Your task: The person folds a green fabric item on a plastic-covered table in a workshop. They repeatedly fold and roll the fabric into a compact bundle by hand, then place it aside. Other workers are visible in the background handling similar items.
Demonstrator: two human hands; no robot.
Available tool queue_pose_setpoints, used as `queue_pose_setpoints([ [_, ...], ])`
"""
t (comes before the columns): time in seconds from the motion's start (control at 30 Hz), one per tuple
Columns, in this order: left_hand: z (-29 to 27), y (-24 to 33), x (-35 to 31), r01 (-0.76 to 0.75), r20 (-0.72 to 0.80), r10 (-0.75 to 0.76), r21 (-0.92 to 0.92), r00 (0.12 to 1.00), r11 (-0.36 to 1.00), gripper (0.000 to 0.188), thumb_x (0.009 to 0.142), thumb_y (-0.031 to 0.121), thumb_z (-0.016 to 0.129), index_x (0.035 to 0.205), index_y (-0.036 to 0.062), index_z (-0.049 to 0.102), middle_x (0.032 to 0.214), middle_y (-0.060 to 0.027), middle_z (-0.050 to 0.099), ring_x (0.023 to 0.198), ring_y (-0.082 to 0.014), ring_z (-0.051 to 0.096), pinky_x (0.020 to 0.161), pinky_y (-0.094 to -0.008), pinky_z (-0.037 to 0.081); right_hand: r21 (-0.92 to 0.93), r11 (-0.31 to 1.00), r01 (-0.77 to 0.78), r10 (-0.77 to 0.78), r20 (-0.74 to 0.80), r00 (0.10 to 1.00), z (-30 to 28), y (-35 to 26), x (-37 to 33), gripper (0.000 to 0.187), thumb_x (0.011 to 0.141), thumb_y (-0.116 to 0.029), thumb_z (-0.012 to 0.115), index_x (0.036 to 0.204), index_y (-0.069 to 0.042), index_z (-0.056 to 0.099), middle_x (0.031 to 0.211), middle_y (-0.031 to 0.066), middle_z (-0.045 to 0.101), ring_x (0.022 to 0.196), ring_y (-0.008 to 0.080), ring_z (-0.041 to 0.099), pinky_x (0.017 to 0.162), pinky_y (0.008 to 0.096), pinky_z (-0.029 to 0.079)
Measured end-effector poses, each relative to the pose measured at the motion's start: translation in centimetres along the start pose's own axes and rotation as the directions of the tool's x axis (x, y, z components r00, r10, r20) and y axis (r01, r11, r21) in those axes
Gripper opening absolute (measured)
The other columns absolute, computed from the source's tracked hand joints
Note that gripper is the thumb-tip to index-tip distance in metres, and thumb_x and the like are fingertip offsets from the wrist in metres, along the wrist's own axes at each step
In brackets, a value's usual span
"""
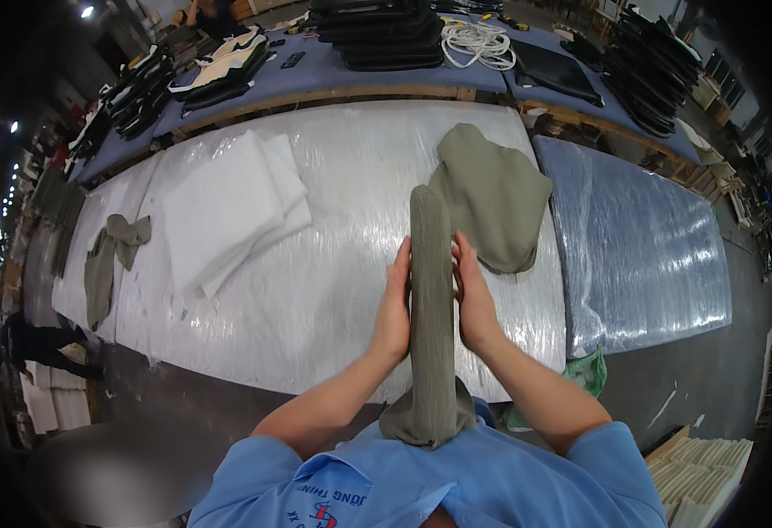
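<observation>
The head view shows the left hand (393, 305) and the right hand (476, 299) on either side of an olive-green fabric cushion (432, 299), which stands on its narrow edge at the centre of the frame. Both hands have their fingers stretched out rather than curled into a fist, the palms turned inward, so the cushion is held between them; how firmly they press cannot be told. The left fingers lie nearly straight along the cushion's side, while the right ones are slightly bent and a little parted near their tips. The cushion's lower end, with loose fabric around it, is close to the light-blue shirt (527, 480) at bottom centre. Just beyond, right of centre, a second olive-green piece (496, 198) lies flat on the plastic-wrapped table (351, 167). Folded white padding (223, 207) lies at left of centre, and a crumpled olive-green cloth (102, 273) farther left. As for containers, a green plastic bag (587, 374) hangs or lies by the table's edge at lower right, its contents hidden. Cream-coloured sheets (705, 475) are stacked in the lower right corner.
</observation>
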State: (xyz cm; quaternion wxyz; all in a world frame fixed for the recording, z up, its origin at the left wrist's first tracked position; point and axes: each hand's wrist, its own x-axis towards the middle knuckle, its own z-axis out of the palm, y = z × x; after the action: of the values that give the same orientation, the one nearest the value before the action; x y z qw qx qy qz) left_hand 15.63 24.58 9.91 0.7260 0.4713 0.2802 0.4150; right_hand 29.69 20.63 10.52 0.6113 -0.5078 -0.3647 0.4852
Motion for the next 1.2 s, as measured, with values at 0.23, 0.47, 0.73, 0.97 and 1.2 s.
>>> queue_pose_setpoints([
  [0.23, 0.0, 0.1, 4.1, -0.063, 0.017, 0.063, 0.006, 0.998, 0.998, 0.080, 0.113, 0.061, 0.022, 0.170, 0.0067, 0.008, 0.176, -0.0137, 0.012, 0.162, -0.0275, 0.013, 0.131, -0.0400, 0.012, -0.142, 0.985, 0.094, -0.106, -0.082, 0.991, 2.1, 0.8, 3.0, 0.078, 0.113, -0.056, 0.031, 0.168, -0.001, 0.017, 0.171, 0.0172, 0.025, 0.158, 0.0290, 0.024, 0.129, 0.0398, 0.019],
  [0.47, 2.0, 1.2, 3.6, -0.107, -0.016, 0.120, 0.351, 0.993, 0.930, 0.081, 0.114, 0.054, 0.027, 0.167, -0.0032, 0.008, 0.175, -0.0212, 0.010, 0.163, -0.0319, 0.008, 0.132, -0.0414, 0.010, -0.073, 0.970, 0.232, -0.240, -0.130, 0.962, 2.5, 2.2, 1.5, 0.081, 0.111, -0.056, 0.035, 0.167, -0.001, 0.019, 0.172, 0.0174, 0.023, 0.159, 0.0290, 0.021, 0.129, 0.0397, 0.017],
  [0.73, 1.2, 0.8, 5.3, -0.035, -0.002, 0.035, 0.020, 0.999, 0.999, 0.071, 0.115, 0.055, 0.018, 0.170, 0.0096, 0.016, 0.176, -0.0113, 0.018, 0.161, -0.0258, 0.019, 0.131, -0.0382, 0.017, -0.135, 0.967, 0.217, -0.226, -0.055, 0.973, 0.0, 2.0, 3.3, 0.074, 0.112, -0.050, 0.034, 0.164, 0.002, 0.026, 0.168, 0.0194, 0.029, 0.156, 0.0302, 0.027, 0.128, 0.0406, 0.020],
  [0.97, 1.5, 0.0, 10.7, 0.055, -0.013, -0.057, -0.111, 0.998, 0.992, 0.074, 0.113, 0.062, 0.018, 0.169, 0.0146, 0.027, 0.174, -0.0102, 0.024, 0.159, -0.0238, 0.025, 0.130, -0.0379, 0.020, -0.005, 0.998, 0.056, -0.056, -0.060, 0.997, -1.6, -1.3, 10.2, 0.066, 0.114, -0.045, 0.032, 0.158, 0.003, 0.040, 0.160, 0.0208, 0.043, 0.151, 0.0305, 0.039, 0.126, 0.0393, 0.025],
  [1.2, 2.8, -0.3, 11.8, 0.069, -0.123, -0.058, 0.084, 0.991, 0.994, 0.075, 0.111, 0.065, 0.022, 0.168, 0.0167, 0.031, 0.172, -0.0141, 0.028, 0.157, -0.0246, 0.029, 0.128, -0.0370, 0.023, -0.264, 0.918, 0.295, -0.319, -0.049, 0.947, -1.8, -0.1, 9.3, 0.058, 0.114, -0.040, 0.034, 0.152, 0.002, 0.049, 0.153, 0.0209, 0.050, 0.143, 0.0334, 0.046, 0.122, 0.0404, 0.031],
])
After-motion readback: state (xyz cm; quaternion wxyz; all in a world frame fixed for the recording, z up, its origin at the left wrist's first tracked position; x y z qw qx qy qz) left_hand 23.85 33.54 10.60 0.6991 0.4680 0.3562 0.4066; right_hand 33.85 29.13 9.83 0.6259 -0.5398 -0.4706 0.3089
